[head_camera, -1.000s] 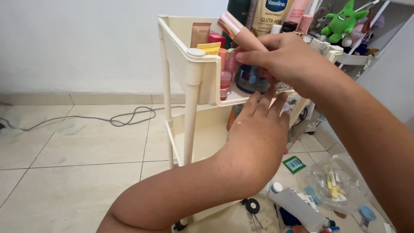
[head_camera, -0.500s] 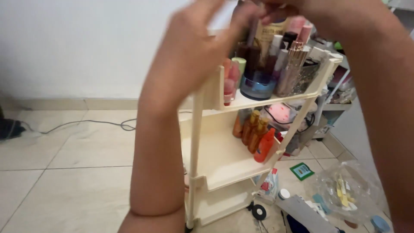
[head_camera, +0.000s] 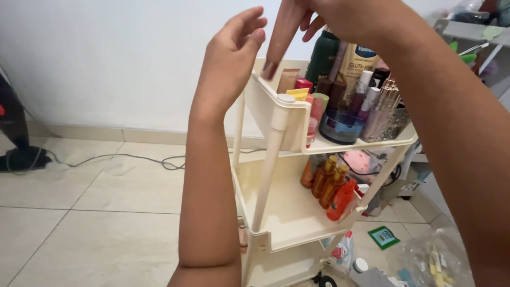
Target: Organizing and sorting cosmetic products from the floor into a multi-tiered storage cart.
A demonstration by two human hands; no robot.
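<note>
Hands [head_camera: 234,48] now above cart rim [head_camera: 265,90]

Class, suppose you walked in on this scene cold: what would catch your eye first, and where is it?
Two bare forearms rise mid-frame, the left hand and right hand open above a cream three-tier cart. Its top shelf is crammed with cosmetic bottles; orange bottles crowd the middle shelf's right side.

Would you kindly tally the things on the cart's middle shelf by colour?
Amber bottles with gold caps: 3
Orange-red bottle: 1
Total: 4, all on the cream plastic cart; anything behind them is hidden.
</note>
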